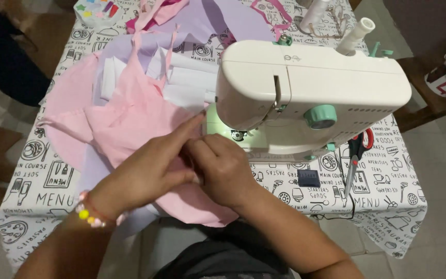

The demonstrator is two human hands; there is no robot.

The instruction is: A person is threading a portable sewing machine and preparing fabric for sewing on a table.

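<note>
both hands work the soft pink cotton fabric (pixel 130 119), which lies just left of the cream plastic sewing machine (pixel 305 88) on the printed black-and-white cloth surface (pixel 42 181). the left hand (pixel 150 168) presses on it, index finger stretched toward the machine's needle area. the right hand (pixel 223 168) has its fingers clenched, pinching the fabric's edge. red-handled scissors (pixel 356 155) lie right of the machine.

Both hands meet: left hand (pixel 148 168) w/ index out, right hand (pixel 223 168) curled.
</note>
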